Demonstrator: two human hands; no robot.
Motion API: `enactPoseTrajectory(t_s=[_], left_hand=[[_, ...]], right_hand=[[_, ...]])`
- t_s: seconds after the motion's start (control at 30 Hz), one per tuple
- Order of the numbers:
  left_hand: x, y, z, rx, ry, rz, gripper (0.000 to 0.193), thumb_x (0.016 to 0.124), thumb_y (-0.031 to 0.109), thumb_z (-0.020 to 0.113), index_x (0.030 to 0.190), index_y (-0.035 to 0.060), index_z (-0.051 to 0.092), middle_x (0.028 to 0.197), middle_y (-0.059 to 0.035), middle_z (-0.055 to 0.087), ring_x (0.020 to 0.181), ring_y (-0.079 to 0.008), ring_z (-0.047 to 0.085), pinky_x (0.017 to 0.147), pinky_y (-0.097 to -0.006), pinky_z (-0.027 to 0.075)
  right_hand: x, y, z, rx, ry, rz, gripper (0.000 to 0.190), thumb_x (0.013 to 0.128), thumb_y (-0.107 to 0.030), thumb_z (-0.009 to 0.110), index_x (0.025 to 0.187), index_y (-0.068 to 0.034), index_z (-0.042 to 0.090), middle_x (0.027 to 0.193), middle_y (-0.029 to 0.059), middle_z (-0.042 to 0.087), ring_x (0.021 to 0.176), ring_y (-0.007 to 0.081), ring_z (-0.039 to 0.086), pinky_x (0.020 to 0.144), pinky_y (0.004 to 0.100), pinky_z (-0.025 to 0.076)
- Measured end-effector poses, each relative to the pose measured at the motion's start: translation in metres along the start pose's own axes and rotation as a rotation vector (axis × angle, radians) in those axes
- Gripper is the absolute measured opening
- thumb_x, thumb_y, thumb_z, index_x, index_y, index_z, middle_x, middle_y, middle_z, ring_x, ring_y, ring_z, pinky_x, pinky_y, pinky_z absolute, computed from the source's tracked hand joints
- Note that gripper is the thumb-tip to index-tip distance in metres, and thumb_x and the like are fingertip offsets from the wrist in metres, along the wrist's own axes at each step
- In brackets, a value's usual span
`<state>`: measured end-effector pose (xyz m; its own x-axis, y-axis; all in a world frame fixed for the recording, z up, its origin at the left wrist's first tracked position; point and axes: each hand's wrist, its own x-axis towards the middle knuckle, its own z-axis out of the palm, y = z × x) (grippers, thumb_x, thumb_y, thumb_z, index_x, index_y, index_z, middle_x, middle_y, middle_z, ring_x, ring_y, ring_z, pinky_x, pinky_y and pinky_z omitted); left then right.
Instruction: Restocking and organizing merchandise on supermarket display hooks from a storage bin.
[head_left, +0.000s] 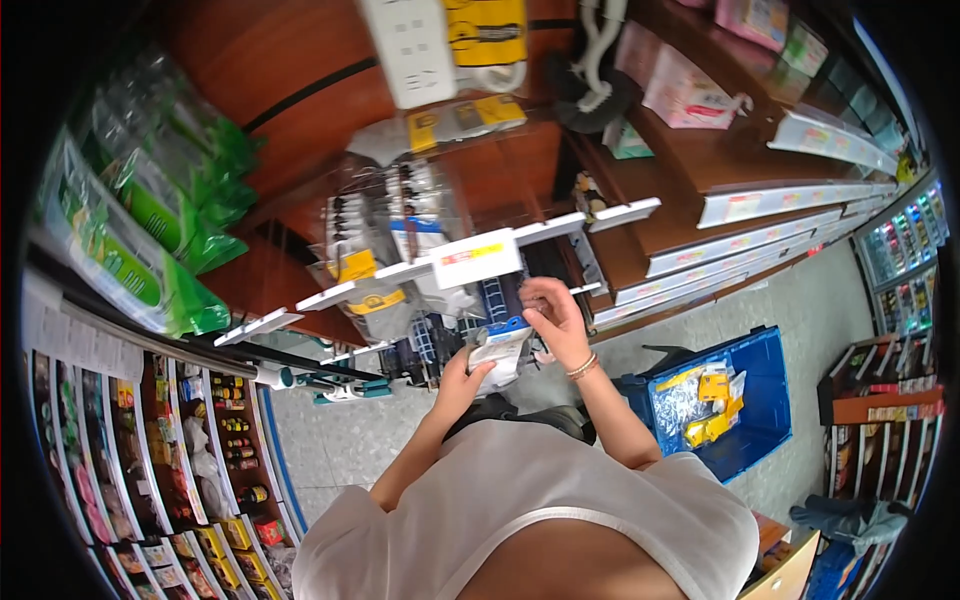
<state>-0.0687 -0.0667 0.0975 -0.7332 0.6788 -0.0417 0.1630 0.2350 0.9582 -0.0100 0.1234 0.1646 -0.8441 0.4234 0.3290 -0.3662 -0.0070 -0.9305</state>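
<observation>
My left hand (463, 381) holds a clear plastic packet (501, 356) with a blue header and printed white panel, low in front of my body. My right hand (561, 321), with a bracelet at the wrist, is raised beside the packet's upper right edge. Its fingers are curled, with a gap to the thumb and nothing plainly held. Just beyond the hands, a white price-label holder (478, 259) fronts the display hooks. Behind it hang packaged goods with white parts (411, 187); a yellow-labelled pack (375, 304) hangs to the left.
A blue plastic crate (780, 405) with yellow-and-clear packages (712, 397) stands on the floor at right. Brown shelves (675, 247) with label rails extend right. Green-and-clear bags (127, 247) hang at left. Stocked shelves (176, 442) line the lower left.
</observation>
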Motion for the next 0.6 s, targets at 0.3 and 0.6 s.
enactPoseTrajectory(t_s=[0.3, 0.6], left_hand=[[0.012, -0.013, -0.059, 0.100, 0.052, 0.071, 0.035, 0.078, 0.017, 0.060, 0.105, -0.0049, 0.051, 0.099, -0.0191, 0.056, 0.092, -0.0276, 0.055, 0.081, -0.0312, 0.041], [0.024, -0.016, -0.069, -0.214, 0.038, 0.149, 0.039, 0.080, 0.013, 0.059, 0.113, -0.0010, 0.045, 0.100, -0.0118, 0.057, 0.094, -0.0167, 0.053, 0.082, -0.0280, 0.040]], right_hand=[[0.020, 0.001, 0.043, -0.056, -0.196, 0.049, 0.010, 0.076, 0.003, 0.058, 0.086, 0.001, 0.060, 0.090, 0.0071, 0.053, 0.079, 0.0120, 0.053, 0.069, 0.0219, 0.044], [0.055, 0.021, 0.084, -0.260, -0.021, -0.106, 0.014, 0.070, -0.003, 0.065, 0.083, -0.002, 0.062, 0.084, 0.0055, 0.062, 0.081, 0.0142, 0.056, 0.073, 0.0274, 0.043]])
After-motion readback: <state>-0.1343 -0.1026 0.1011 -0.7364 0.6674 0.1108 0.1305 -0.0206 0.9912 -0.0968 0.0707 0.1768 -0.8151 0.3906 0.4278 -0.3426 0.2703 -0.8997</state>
